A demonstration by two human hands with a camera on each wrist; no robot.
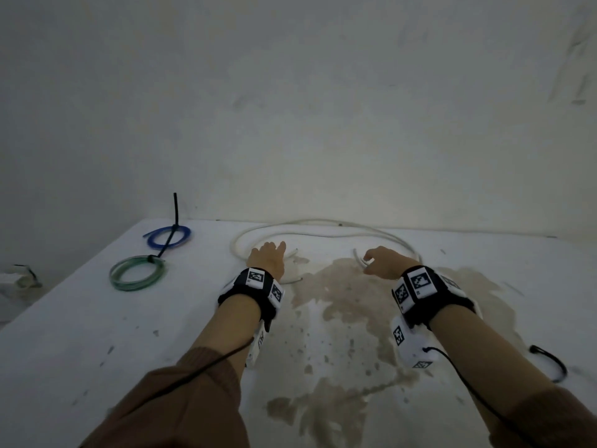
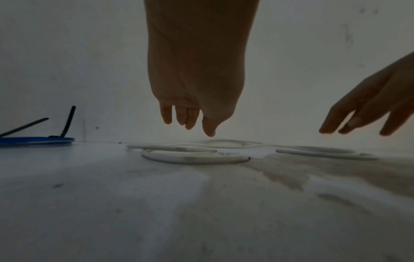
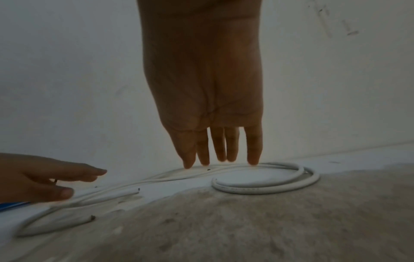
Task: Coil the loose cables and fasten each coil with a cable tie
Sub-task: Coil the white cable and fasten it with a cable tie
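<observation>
A loose white cable (image 1: 323, 223) lies in wide loops at the back of the white table (image 1: 97, 318), with cut ends near both hands. My left hand (image 1: 268, 257) hovers over its left loop (image 2: 195, 158), fingers relaxed and holding nothing. My right hand (image 1: 381, 261) hangs over the right loop (image 3: 268, 189) with straight fingers (image 3: 219, 150) just above the cable, gripping nothing. A blue coil (image 1: 166, 237) and a green coil (image 1: 137, 273) lie at the back left, each bound with a black cable tie. A loose black cable tie (image 1: 563, 370) lies at the right.
A brown stain (image 1: 339, 286) spreads over the middle of the table. A pale wall (image 1: 323, 124) rises right behind the cable. The table's left edge runs diagonally, and a small white object (image 1: 19, 276) sits beyond it.
</observation>
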